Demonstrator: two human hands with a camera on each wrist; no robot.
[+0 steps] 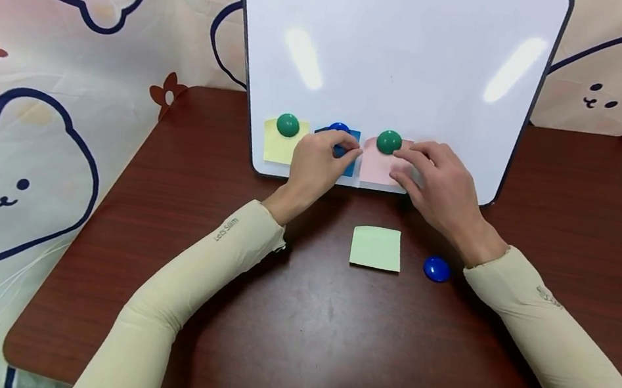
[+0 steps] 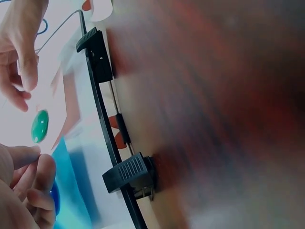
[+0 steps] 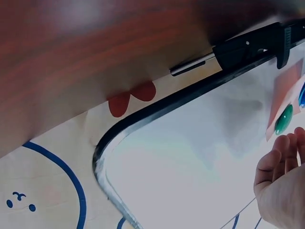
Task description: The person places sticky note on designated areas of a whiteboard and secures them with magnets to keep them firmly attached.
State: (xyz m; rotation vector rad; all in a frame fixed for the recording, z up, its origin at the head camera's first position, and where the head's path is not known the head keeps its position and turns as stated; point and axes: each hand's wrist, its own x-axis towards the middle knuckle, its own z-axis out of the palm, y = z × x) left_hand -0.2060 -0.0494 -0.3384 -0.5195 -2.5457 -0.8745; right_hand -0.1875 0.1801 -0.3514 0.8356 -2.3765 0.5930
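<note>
A whiteboard (image 1: 402,54) stands at the back of the table with three sticky notes along its lower edge. My left hand (image 1: 318,162) is in front of the blue note (image 1: 349,167), its thumb and index fingertips meeting near the pink note's left edge, nothing visible between them. It partly hides the blue magnet (image 1: 340,126). My right hand (image 1: 446,186) is over the right side of the pink note (image 1: 377,169), fingers loosely bent, index fingertip right by the green magnet (image 1: 389,142). In the right wrist view, that hand's fingers (image 3: 286,155) show just beside the green magnet (image 3: 284,119).
A yellow note (image 1: 278,149) under another green magnet (image 1: 288,125) is at the board's left. On the brown table (image 1: 289,350) lie a pale green note (image 1: 376,248) and a blue magnet (image 1: 436,269). Black clamps (image 2: 131,174) hold the board's lower edge.
</note>
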